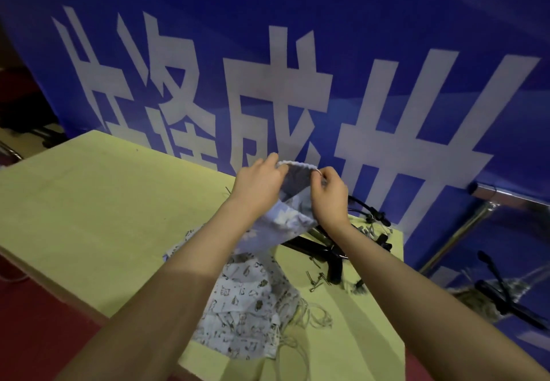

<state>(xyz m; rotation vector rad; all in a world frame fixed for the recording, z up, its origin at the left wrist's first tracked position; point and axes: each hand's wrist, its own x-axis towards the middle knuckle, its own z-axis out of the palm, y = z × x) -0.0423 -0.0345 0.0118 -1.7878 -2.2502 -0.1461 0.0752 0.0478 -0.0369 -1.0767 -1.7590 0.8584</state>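
Observation:
I hold a small pale printed fabric pouch (293,211) up above the yellow-green table (89,217). My left hand (258,182) grips the left side of its gathered, ruffled top edge. My right hand (329,196) pinches the right end of that edge between thumb and fingers. The pouch mouth is stretched between both hands and its body hangs down behind my wrists. Below my arms lies a pile of similar printed fabric pieces (247,306) with pale cords trailing from them.
A black folded stand (324,249) lies on the table behind the pile, with small metal clips (317,279) beside it. A blue banner with large white characters (268,83) rises right behind the table. Another black stand (503,288) lies on the floor at right.

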